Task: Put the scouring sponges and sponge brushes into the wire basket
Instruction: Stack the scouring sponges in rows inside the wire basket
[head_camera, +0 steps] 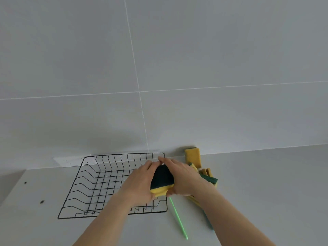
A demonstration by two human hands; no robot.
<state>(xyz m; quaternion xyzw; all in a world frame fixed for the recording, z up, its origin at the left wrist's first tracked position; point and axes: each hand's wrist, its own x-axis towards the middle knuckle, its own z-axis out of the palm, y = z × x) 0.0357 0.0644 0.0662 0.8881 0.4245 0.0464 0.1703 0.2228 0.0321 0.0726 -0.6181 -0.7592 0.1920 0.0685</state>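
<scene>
A black wire basket (99, 181) sits on the white counter, nothing visible inside it. Both hands hold one yellow scouring sponge with a dark green pad (162, 178) above the basket's right edge. My left hand (140, 181) grips its left side and my right hand (182, 176) grips its right side. To the right lies a pile of more yellow-and-green sponges (207, 176), partly hidden by my right hand. One yellow sponge (193, 156) leans against the wall. A light green brush handle (177, 217) pokes out from under my right forearm.
A grey tiled wall (159, 68) rises directly behind the counter. A white socket strip (71, 161) lies along the wall behind the basket. Two small dark specks (41, 201) mark the counter at the left.
</scene>
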